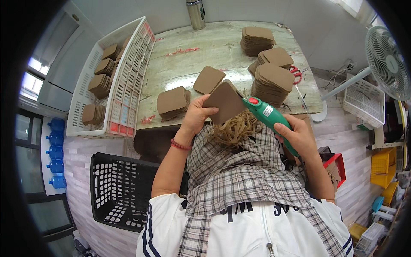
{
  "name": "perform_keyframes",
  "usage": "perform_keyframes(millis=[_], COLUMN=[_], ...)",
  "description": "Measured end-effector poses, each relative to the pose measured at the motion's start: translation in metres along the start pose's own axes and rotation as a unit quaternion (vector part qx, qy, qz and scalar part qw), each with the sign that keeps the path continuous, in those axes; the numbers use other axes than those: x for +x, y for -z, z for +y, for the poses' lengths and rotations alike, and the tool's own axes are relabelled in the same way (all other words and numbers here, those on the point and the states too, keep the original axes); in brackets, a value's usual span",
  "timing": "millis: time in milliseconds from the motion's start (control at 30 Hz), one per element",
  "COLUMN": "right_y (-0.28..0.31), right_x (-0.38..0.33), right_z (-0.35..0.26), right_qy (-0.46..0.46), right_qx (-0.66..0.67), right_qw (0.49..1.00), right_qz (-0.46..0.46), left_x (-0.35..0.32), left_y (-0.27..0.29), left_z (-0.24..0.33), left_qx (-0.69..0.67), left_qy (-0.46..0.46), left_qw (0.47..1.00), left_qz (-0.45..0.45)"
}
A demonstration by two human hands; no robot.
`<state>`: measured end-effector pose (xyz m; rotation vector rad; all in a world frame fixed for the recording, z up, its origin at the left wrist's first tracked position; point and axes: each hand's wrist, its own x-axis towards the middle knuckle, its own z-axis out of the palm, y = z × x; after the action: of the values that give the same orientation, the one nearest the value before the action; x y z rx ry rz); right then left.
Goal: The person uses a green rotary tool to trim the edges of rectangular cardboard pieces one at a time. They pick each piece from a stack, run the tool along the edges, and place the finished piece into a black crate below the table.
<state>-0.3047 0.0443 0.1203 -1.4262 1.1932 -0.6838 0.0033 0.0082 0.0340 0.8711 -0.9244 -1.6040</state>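
Observation:
Between the thumb and fingers of my left hand is a flat brown rounded-corner piece, held up over my lap. My right hand is wrapped round a green handheld electric cutter with a red button. Its head meets the piece's right edge; the blade itself is too small to make out. A heap of thin brown trimmings lies on my checked apron below. Just beyond my left hand, a stack of brown pieces and a lower pile rest on the table.
Taller stacks of brown pieces stand at the table's right, beside red-handled scissors. A white crate holding more pieces is at the left. A black basket sits low left, a steel flask at the back, a fan at the right.

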Motion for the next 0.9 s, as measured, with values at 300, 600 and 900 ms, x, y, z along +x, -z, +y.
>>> perform_keyframes(millis=[300, 600, 900], right_y=[-0.009, -0.002, -0.006], right_x=[0.011, 0.008, 0.008], right_z=[0.0, 0.006, 0.006], right_qy=[-0.009, -0.05, -0.057], right_qx=[0.024, 0.058, 0.041], right_qw=[1.0, 0.994, 0.991], right_qz=[-0.013, -0.074, -0.115], left_x=[-0.014, -0.022, -0.023], left_y=[-0.008, 0.017, 0.021], left_z=[-0.005, 0.027, 0.021], left_qx=[0.007, 0.196, 0.052], left_qy=[0.075, -0.009, -0.044], left_qw=[0.997, 0.981, 0.994], left_qz=[-0.014, 0.013, 0.08])
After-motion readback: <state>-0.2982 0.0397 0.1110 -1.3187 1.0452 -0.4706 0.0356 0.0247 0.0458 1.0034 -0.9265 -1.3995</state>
